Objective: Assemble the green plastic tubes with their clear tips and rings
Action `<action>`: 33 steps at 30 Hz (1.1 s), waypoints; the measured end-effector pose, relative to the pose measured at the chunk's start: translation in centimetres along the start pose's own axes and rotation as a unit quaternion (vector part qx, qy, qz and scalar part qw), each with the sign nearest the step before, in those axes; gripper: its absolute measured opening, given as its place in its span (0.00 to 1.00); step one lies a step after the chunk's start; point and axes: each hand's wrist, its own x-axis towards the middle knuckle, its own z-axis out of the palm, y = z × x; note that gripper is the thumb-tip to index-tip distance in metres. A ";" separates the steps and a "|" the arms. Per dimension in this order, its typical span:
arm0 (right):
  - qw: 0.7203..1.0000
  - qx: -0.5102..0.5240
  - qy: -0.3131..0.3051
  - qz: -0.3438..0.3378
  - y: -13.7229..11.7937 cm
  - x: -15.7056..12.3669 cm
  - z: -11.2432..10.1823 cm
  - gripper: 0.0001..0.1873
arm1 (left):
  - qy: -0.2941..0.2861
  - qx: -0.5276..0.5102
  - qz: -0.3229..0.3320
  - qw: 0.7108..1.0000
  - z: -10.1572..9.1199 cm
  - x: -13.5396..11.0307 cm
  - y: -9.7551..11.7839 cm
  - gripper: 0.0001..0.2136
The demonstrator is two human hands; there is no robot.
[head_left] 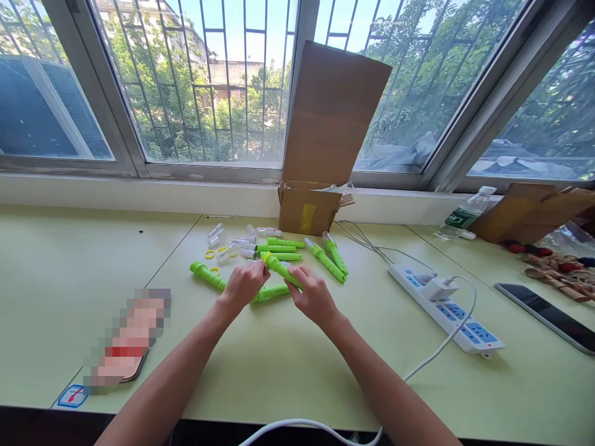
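Both hands meet over the pale green table [288, 365]. My right hand [313, 297] is closed round the lower part of a green plastic torch [279, 267] that tilts up to the left. My left hand [244, 284] pinches at the torch's head, where a yellow ring sits. Another green torch body [272, 292] lies under the hands, and one more [207, 276] lies to the left. Several further green torches [331, 257], clear caps [216, 233] and yellow rings [210, 254] are scattered behind.
An open cardboard box [309, 207] stands at the windowsill. A white power strip [446, 313] with a plugged charger and cables lies on the right, beside a dark phone [546, 316]. A water bottle [465, 217] lies at back right. A blurred flat object [127, 341] rests left.
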 end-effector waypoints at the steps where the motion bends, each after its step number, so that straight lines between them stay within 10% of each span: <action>1: 1.000 -0.002 0.000 0.003 0.0 0.0 0.0 0.13 | 0.004 -0.004 0.012 1.000 -0.2 0.0 0.0 0.11; 11: 0.994 -0.069 0.058 0.066 1.9 0.4 -0.7 0.14 | 0.035 -0.072 -0.037 0.996 -2.3 0.2 0.8 0.11; 33: 0.996 -0.079 0.005 -0.028 1.4 -0.1 0.0 0.20 | -0.071 -0.017 -0.081 0.994 -0.8 0.0 1.1 0.14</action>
